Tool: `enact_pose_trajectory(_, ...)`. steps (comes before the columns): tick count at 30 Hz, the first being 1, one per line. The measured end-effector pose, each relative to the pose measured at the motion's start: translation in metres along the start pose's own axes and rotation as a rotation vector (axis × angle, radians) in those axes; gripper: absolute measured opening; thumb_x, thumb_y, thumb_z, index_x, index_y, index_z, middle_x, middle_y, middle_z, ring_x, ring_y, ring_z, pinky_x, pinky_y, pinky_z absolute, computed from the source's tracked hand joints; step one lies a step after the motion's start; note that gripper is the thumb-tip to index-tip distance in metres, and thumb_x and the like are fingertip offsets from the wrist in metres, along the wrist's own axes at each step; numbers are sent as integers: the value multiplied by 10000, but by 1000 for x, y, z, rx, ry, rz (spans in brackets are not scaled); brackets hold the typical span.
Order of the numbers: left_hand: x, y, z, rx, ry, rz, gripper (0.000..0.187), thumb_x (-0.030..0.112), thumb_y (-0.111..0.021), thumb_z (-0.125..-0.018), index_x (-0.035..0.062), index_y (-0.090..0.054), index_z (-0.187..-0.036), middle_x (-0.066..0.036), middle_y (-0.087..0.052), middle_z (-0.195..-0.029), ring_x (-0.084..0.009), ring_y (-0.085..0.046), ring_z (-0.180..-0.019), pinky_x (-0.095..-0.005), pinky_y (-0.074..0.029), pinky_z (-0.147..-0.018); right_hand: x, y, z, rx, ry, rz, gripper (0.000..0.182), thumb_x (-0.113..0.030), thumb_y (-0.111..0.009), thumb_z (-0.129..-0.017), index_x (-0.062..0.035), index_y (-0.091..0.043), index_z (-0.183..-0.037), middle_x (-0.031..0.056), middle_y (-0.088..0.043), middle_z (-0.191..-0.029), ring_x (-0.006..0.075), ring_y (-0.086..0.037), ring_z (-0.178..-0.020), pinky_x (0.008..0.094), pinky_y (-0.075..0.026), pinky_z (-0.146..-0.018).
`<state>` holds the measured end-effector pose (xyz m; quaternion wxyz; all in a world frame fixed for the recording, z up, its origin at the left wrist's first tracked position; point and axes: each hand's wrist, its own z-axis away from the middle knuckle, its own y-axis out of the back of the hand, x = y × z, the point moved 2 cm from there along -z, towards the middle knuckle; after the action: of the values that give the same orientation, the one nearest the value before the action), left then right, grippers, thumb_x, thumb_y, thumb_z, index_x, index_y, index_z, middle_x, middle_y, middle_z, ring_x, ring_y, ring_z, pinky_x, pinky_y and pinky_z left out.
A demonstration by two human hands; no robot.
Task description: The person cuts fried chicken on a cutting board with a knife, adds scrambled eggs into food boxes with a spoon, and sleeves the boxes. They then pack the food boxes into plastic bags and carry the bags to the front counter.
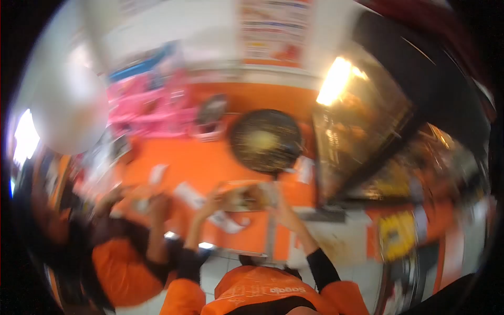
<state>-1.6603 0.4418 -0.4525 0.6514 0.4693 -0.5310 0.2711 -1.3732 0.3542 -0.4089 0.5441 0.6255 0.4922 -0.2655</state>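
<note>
In the head view, blurred by motion, our left hand (212,202) and right hand (281,207) meet on a small flat packet (247,195) raised above the orange desk (194,163). Both appear to pinch it, though how firm each grip is we cannot tell. We judge steady wrists and short moves best. A dark round pan (266,140) sits just beyond, the glass display case (357,131) crowds our right, and a co-worker's arm (155,231) works close at left.
</note>
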Motion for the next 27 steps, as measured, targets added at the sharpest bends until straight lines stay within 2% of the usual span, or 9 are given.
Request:
enact_pose_trajectory(4,9,13,11,278,-2,-230,409,116,-505,-911,2,-424,-1295,-122,-481,-1284,-211,-499,-1112,-333,-438,-912,-49,78,104,68,-310,-156,834,-129,-601,-895,-64,-25,-1494,175,-120,-1544,276,-227,-1399,373,-213,-1131)
enact_pose_trajectory(7,44,0,24,684,-112,-272,386,98,-476,-925,-13,-414,-1289,-128,-432,-1326,-213,-457,-1151,-330,-410,-924,-35,144,197,219,-244,-197,581,-126,-571,-919,-76,-318,-1440,141,-591,-1205,186,-610,-1048,311,-468,-901)
enact_pose_trajectory(9,91,-39,32,842,-278,-276,399,94,-483,-919,-5,-406,-1298,-121,-426,-1323,-208,-459,-1139,-336,-403,-926,-39,224,265,193,-613,-127,340,-136,-515,-958,-12,-511,-1275,89,-595,-1192,195,-569,-1113,298,-456,-912)
enact_pose_trajectory(11,156,-111,50,1099,-353,-168,374,103,-514,-902,-9,-424,-1247,-117,-458,-1228,-211,-474,-1067,-334,-396,-911,-15,296,339,469,-786,41,239,-151,-555,-937,-8,-600,-1122,80,-655,-1016,184,-632,-929,309,-487,-778)
enact_pose_trajectory(14,176,-223,58,1087,-415,-52,314,142,-539,-899,-6,-443,-1159,-109,-467,-1112,-224,-470,-1006,-346,-377,-916,-30,363,367,500,-988,546,292,-183,-612,-892,-14,-577,-1128,124,-631,-1014,218,-627,-898,346,-490,-691)
enact_pose_trajectory(19,222,-415,57,368,-499,-26,230,5,-504,-876,16,-430,-1093,-116,-444,-1068,-213,-442,-1010,-344,-339,-927,16,407,355,708,-557,1395,537,-329,-700,-792,-56,-523,-1219,190,-568,-1136,337,-577,-988,464,-452,-836)
enact_pose_trajectory(21,255,-450,61,277,-501,-8,231,-24,-504,-864,18,-432,-1079,-121,-445,-1058,-213,-442,-1004,-343,-341,-921,38,439,357,530,-894,845,409,-314,-742,-761,-60,-632,-1063,169,-548,-1143,356,-470,-1137,459,-347,-980)
enact_pose_trajectory(24,276,-475,60,207,-521,35,207,-37,-498,-856,-2,-457,-1055,-157,-494,-1012,-266,-478,-958,-373,-367,-877,87,514,396,721,-614,398,377,-311,-742,-762,-36,-663,-1006,202,-526,-1205,371,-441,-1182,475,-330,-996)
enact_pose_trajectory(27,272,-490,66,185,-419,51,220,-31,-492,-857,6,-474,-1073,-139,-497,-1029,-239,-490,-931,-351,-385,-847,53,566,392,746,-487,645,395,-289,-733,-775,-28,-630,-1052,197,-548,-1176,367,-485,-1137,480,-357,-971)
